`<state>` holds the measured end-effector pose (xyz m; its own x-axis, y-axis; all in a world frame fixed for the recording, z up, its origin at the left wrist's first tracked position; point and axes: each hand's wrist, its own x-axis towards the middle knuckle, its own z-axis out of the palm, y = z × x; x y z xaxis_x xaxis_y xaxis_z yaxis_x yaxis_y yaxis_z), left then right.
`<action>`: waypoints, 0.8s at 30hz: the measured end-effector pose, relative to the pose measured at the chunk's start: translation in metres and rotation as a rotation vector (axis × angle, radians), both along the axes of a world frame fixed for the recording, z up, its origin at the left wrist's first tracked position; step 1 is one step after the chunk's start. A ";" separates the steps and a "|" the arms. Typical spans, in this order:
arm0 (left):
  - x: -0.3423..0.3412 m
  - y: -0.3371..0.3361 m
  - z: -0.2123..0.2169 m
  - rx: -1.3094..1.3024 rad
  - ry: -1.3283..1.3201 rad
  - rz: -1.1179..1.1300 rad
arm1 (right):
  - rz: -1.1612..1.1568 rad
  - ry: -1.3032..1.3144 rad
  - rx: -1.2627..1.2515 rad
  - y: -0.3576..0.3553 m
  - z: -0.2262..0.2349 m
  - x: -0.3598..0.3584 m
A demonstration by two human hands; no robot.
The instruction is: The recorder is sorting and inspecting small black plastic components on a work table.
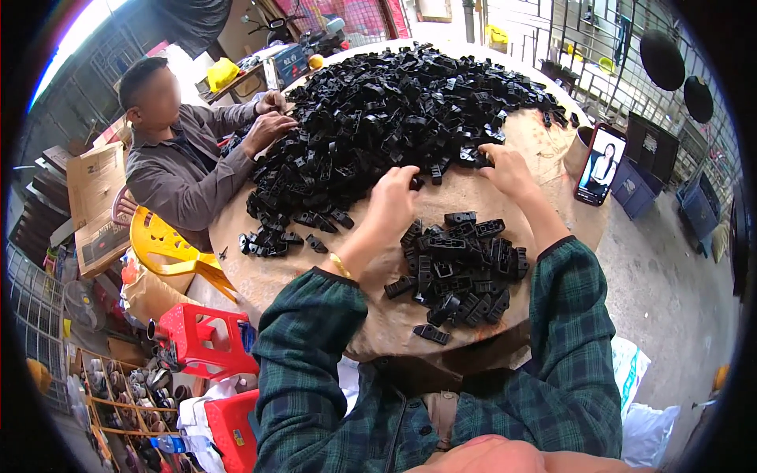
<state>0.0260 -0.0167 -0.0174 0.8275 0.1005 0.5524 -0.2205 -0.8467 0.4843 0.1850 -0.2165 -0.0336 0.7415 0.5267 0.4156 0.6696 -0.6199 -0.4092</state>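
Observation:
A big heap of small black plastic parts (378,102) covers much of the round table (315,272). My left hand (393,197) is at the heap's near edge, its fingers closed around a black plastic part that is mostly hidden. To its right, my right hand (509,172) reaches the same edge, thumb and fingers pinching a black part. Between my forearms, close to me, lies a smaller pile of black parts (453,268). One loose part (431,334) rests by the table's front edge.
A co-worker (177,150) sits at the left, both hands at the heap. A phone (602,165) stands upright at the table's right edge, leaning on a round container (578,150). Left of the table are a yellow chair (158,244) and a red stool (205,339).

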 end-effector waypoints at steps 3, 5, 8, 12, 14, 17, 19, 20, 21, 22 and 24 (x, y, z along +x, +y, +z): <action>0.001 0.014 0.011 -0.954 0.247 -0.177 | -0.003 -0.027 0.059 -0.002 0.007 -0.005; -0.002 0.026 0.012 -1.381 0.236 -0.304 | 0.019 -0.076 0.103 0.000 0.005 -0.002; -0.006 0.026 0.021 -1.528 0.298 -0.326 | 0.058 -0.178 0.089 -0.005 -0.007 0.007; -0.013 0.017 0.026 -1.372 0.252 -0.284 | 0.105 -0.082 -0.034 -0.002 0.004 -0.006; -0.017 0.015 0.025 -1.399 0.215 -0.309 | 0.105 -0.069 0.053 0.002 0.011 -0.014; -0.017 0.015 0.025 -1.315 0.209 -0.287 | 0.083 0.077 0.172 0.005 0.023 -0.024; -0.017 0.017 0.024 -1.095 0.260 -0.274 | 0.146 -0.073 0.324 0.008 0.021 -0.025; -0.016 0.016 0.024 -1.095 0.259 -0.273 | 0.148 -0.073 0.324 0.007 0.020 -0.026; -0.016 0.014 0.023 -1.122 0.224 -0.295 | 0.245 -0.062 0.293 0.009 0.025 -0.033; -0.015 0.013 0.021 -1.149 0.188 -0.317 | 0.343 -0.051 0.261 0.011 0.029 -0.039; -0.014 0.009 0.020 -1.212 0.171 -0.344 | 0.490 -0.056 0.199 0.015 0.034 -0.054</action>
<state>0.0122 -0.0076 0.0030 0.9625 0.2314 0.1415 -0.1985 0.2454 0.9489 0.1312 -0.2016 0.0007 0.4021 0.7125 0.5750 0.8853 -0.1426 -0.4425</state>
